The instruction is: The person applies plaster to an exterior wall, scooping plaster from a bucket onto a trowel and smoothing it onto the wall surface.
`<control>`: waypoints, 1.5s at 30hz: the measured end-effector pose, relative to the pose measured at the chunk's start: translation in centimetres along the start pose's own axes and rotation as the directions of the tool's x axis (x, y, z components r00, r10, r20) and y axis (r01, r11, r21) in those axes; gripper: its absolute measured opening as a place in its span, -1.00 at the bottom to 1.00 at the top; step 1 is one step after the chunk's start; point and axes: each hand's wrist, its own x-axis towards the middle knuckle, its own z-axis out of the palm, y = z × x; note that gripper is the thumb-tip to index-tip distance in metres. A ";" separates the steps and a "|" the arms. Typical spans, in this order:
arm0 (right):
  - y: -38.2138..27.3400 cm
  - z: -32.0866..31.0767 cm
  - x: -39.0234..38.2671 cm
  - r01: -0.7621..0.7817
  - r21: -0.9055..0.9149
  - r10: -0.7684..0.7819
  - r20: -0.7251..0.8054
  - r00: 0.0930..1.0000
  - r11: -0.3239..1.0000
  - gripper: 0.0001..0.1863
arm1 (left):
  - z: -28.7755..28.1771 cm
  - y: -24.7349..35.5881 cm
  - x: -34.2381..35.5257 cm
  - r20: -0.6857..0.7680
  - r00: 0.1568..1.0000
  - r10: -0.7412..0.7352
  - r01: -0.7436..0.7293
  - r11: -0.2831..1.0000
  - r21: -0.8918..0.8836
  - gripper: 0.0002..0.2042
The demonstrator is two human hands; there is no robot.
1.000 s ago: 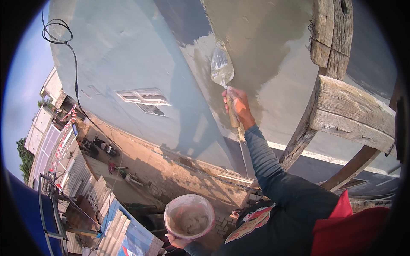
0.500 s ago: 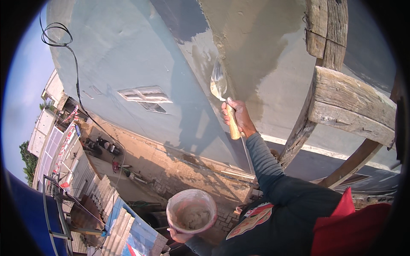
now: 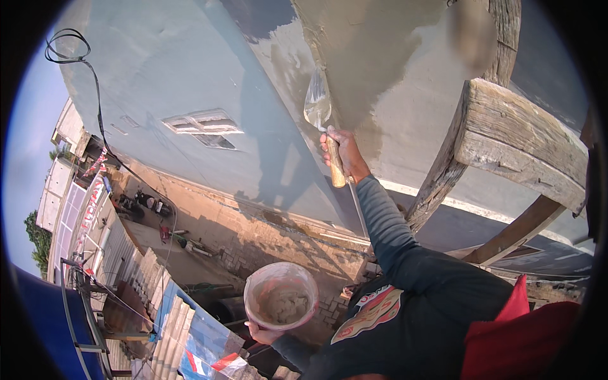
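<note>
My right hand (image 3: 342, 154) is wrapped round the wooden handle of a trowel (image 3: 317, 101). Its metal blade points up along the wall corner, where wet grey plaster (image 3: 361, 69) covers part of the wall; whether the blade touches the surface I cannot tell. Lower down, my left hand (image 3: 265, 332) grips a pinkish bucket (image 3: 280, 272) from beneath and along its near side. Grey mortar (image 3: 285, 305) lies inside the bucket. The left fingers are partly hidden under it.
Weathered timber scaffolding (image 3: 519, 145) stands close on my right. A black cable (image 3: 98, 107) hangs at the left beside a pale wall with a small vent opening (image 3: 206, 125). Far below are a paved alley (image 3: 234, 244), a parked motorcycle (image 3: 152, 202) and corrugated roofing (image 3: 174, 335).
The view has shifted slightly, so the wall and cable sit further left. My right hand and trowel appear a little higher and further left; both hands keep their holds.
</note>
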 end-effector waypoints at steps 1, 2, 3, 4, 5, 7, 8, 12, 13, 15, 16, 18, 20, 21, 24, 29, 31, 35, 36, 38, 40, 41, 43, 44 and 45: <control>0.3 -0.2 0.0 -0.007 0.033 0.006 0.014 1.000 0.999 -0.64 | 0.7 0.3 -0.2 0.005 1.000 -0.003 0.003 1.000 0.001 -0.57; 0.6 -0.5 0.0 -0.003 0.032 0.002 0.010 1.000 0.999 -0.64 | 1.5 0.7 -0.4 0.011 0.998 -0.063 0.064 0.996 -0.063 -0.56; 1.0 -0.5 0.0 -0.037 0.099 0.033 0.050 0.998 0.994 -0.65 | 2.1 1.1 -0.6 0.011 0.993 -0.119 0.119 0.985 -0.127 -0.54; 1.3 -0.4 -0.1 -0.073 0.165 0.059 0.091 0.994 0.984 -0.66 | 2.4 1.1 -0.7 0.009 0.993 -0.118 0.118 0.985 -0.126 -0.54; 1.5 -0.3 -0.1 -0.111 0.216 0.082 0.141 0.987 0.970 -0.67 | 2.6 1.0 -0.9 0.001 0.998 -0.070 0.070 0.994 -0.085 -0.55; 1.6 0.0 -0.5 -0.186 0.273 0.147 0.159 0.976 0.944 -0.66 | 1.9 0.3 -0.3 -0.007 1.000 -0.022 0.021 0.999 -0.042 -0.55; 1.6 0.3 -0.8 -0.262 0.327 0.211 0.183 0.960 0.908 -0.65 | 1.0 -0.4 0.7 0.010 1.000 0.018 -0.019 0.999 0.050 -0.56; 2.8 0.5 -3.2 -0.109 0.173 0.088 0.127 0.988 0.979 -0.66 | 2.0 -0.2 0.7 0.010 0.999 -0.052 0.052 0.999 -0.004 -0.57; 3.7 1.2 -3.8 0.033 0.051 -0.034 0.013 0.999 0.998 -0.68 | 2.0 0.0 0.6 0.008 0.999 -0.052 0.052 0.999 -0.006 -0.57; 5.2 0.9 -4.0 0.238 -0.193 -0.258 -0.086 0.962 0.952 -0.68 | 2.3 0.1 0.1 0.107 0.993 0.040 -0.051 0.994 0.100 -0.56; 5.3 1.2 -4.1 0.234 -0.196 -0.254 -0.084 0.963 0.952 -0.68 | 2.7 0.5 -0.4 0.103 0.994 0.036 -0.047 0.994 0.100 -0.56; 5.4 2.0 -4.5 0.280 -0.423 -0.386 -0.188 0.903 0.862 -0.65 | 3.9 1.3 -1.1 0.005 0.997 -0.082 0.082 0.993 -0.080 -0.54; 5.6 2.2 -4.1 0.272 -0.459 -0.408 -0.229 0.884 0.846 -0.63 | 3.0 1.0 -1.2 0.037 0.999 0.039 -0.043 0.992 0.116 -0.54; 5.8 2.2 -3.8 0.263 -0.493 -0.432 -0.267 0.862 0.830 -0.62 | 2.4 0.8 -1.2 0.094 0.984 0.154 -0.175 0.937 0.302 -0.54; 6.6 3.0 -2.7 0.250 -0.482 -0.433 -0.315 0.844 0.839 -0.64 | 0.6 -0.4 -0.5 0.053 0.994 0.096 -0.104 0.978 0.181 -0.53; 7.4 5.6 -1.4 0.305 -0.376 -0.437 -0.341 0.832 0.875 -0.64 | -2.0 -0.7 -0.5 -0.076 0.996 -0.038 0.040 0.999 0.022 -0.55; 7.2 7.0 -1.0 0.336 -0.355 -0.459 -0.356 0.814 0.872 -0.70 | -1.7 -0.2 -1.1 -0.115 0.989 -0.088 0.085 0.996 -0.033 -0.54; 9.4 8.4 1.6 0.291 -0.684 -0.629 -0.312 0.712 0.669 -0.63 | -2.9 0.2 -1.8 -0.154 0.986 -0.060 0.064 0.998 0.016 -0.50; 9.2 8.8 2.2 0.290 -0.688 -0.633 -0.315 0.708 0.666 -0.63 | -2.8 0.0 -1.6 -0.129 0.991 -0.045 0.055 0.996 0.073 -0.49; 9.1 10.2 2.9 0.223 -0.694 -0.590 -0.348 0.729 0.685 -0.64 | -2.7 -0.4 -1.4 -0.116 0.992 -0.053 0.061 0.996 0.059 -0.49; 9.1 12.6 2.7 0.225 -0.689 -0.589 -0.350 0.729 0.689 -0.66 | -2.9 0.0 -1.7 -0.124 0.991 -0.051 0.057 0.997 0.050 -0.49; 9.6 12.7 3.6 0.239 -0.708 -0.624 -0.349 0.699 0.664 -0.67 | -1.9 0.2 -1.8 -0.149 0.987 -0.061 0.062 0.998 0.006 -0.50; 9.8 12.7 3.9 0.241 -0.730 -0.646 -0.341 0.683 0.639 -0.69 | -0.2 1.1 -2.2 -0.131 0.986 -0.100 0.091 0.993 -0.070 -0.54; 9.7 12.4 3.4 0.239 -0.731 -0.645 -0.341 0.684 0.639 -0.69 | -0.3 0.8 -2.0 -0.133 0.986 -0.101 0.092 0.993 -0.069 -0.54; 9.6 11.7 2.6 0.230 -0.710 -0.598 -0.322 0.734 0.665 -0.69 | -0.5 0.3 -1.4 -0.135 0.987 -0.086 0.076 0.994 -0.077 -0.55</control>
